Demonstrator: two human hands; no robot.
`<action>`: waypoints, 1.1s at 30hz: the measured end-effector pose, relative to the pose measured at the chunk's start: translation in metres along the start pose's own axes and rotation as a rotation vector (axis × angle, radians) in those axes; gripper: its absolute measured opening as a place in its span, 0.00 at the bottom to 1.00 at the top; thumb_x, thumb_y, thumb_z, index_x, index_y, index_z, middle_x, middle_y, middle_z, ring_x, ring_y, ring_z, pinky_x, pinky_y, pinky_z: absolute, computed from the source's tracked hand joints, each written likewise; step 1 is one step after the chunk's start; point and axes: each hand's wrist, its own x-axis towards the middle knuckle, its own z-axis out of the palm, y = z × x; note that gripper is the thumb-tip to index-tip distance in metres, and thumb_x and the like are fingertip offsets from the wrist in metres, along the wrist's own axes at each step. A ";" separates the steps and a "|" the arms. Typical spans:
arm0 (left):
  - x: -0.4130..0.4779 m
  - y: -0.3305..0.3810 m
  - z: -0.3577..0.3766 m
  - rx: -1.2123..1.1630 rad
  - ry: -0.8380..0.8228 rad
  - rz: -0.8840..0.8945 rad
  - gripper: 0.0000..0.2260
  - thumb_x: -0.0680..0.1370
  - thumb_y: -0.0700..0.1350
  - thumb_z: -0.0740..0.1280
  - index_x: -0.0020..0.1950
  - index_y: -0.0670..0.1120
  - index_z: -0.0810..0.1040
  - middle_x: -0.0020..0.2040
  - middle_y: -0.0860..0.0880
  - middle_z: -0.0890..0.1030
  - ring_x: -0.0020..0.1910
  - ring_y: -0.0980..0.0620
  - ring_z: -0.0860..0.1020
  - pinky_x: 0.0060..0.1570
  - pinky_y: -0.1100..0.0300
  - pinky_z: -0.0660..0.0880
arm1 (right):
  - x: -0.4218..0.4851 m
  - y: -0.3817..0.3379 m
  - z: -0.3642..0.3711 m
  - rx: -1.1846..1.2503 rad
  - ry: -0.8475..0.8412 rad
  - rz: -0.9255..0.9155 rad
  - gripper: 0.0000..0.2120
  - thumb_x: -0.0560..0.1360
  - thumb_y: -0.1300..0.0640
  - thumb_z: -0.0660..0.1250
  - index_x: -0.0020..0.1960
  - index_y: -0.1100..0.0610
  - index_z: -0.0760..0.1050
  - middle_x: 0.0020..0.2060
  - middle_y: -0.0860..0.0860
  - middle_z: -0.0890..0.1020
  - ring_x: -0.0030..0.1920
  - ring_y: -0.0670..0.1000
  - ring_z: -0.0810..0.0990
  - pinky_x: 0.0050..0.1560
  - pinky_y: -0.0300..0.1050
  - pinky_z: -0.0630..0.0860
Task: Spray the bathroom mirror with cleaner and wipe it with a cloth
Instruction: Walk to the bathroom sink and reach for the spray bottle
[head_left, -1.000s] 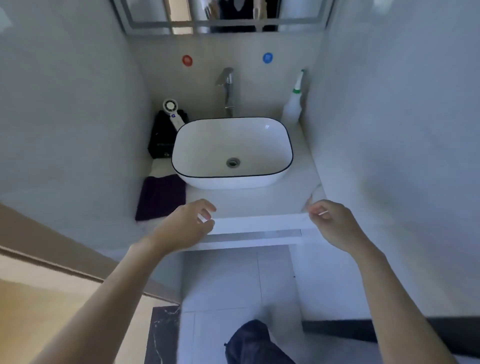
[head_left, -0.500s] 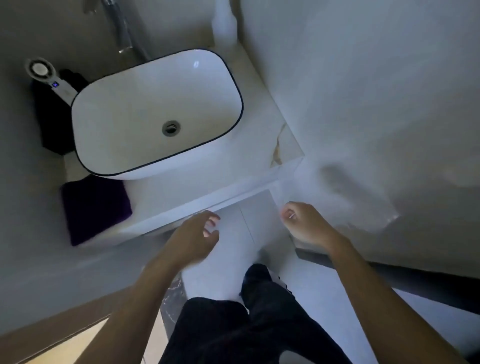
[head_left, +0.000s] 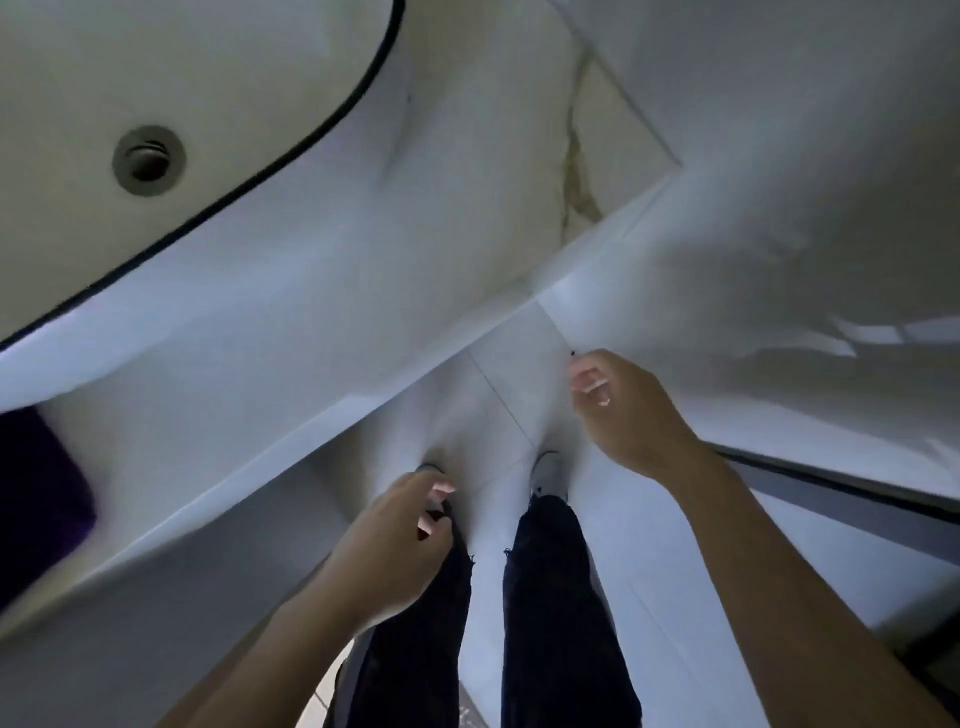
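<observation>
A dark purple cloth (head_left: 39, 504) lies at the left edge on the white counter (head_left: 291, 364), partly cut off by the frame. The mirror and the spray bottle are out of view. My left hand (head_left: 395, 551) hangs below the counter's front edge, over my left leg, fingers loosely curled and holding nothing. Further right, my right hand (head_left: 623, 415) hovers near the counter's right corner, also loosely curled and empty. Neither hand touches the counter.
The white basin with a black rim (head_left: 270, 171) and its drain (head_left: 148, 160) fills the top left. A white wall (head_left: 805, 156) stands close on the right. Below are the tiled floor (head_left: 493, 415) and my dark-trousered legs (head_left: 556, 597).
The view has swung down and closer, so the mirror, tap and spray bottle dropped out of sight. Both hands left the counter's front edge and lowered in front of my legs.
</observation>
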 end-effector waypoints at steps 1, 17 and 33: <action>0.012 -0.007 0.004 -0.006 0.002 0.004 0.14 0.80 0.46 0.63 0.64 0.60 0.74 0.57 0.65 0.75 0.51 0.70 0.77 0.48 0.69 0.72 | 0.007 0.008 0.007 0.023 0.023 0.012 0.12 0.80 0.59 0.64 0.63 0.53 0.76 0.53 0.47 0.80 0.50 0.45 0.79 0.55 0.46 0.76; 0.186 -0.052 0.068 -0.080 0.192 0.021 0.23 0.78 0.41 0.68 0.69 0.59 0.69 0.62 0.61 0.75 0.47 0.63 0.81 0.45 0.62 0.74 | 0.095 0.123 0.081 0.169 0.209 0.034 0.15 0.80 0.59 0.65 0.67 0.52 0.73 0.55 0.45 0.80 0.50 0.38 0.79 0.51 0.31 0.72; 0.319 -0.012 0.044 -0.279 0.705 0.132 0.37 0.74 0.50 0.78 0.77 0.43 0.64 0.75 0.43 0.70 0.73 0.41 0.71 0.73 0.43 0.70 | 0.214 0.091 0.077 0.123 0.313 -0.323 0.14 0.81 0.56 0.67 0.66 0.55 0.77 0.61 0.51 0.83 0.56 0.47 0.82 0.56 0.35 0.76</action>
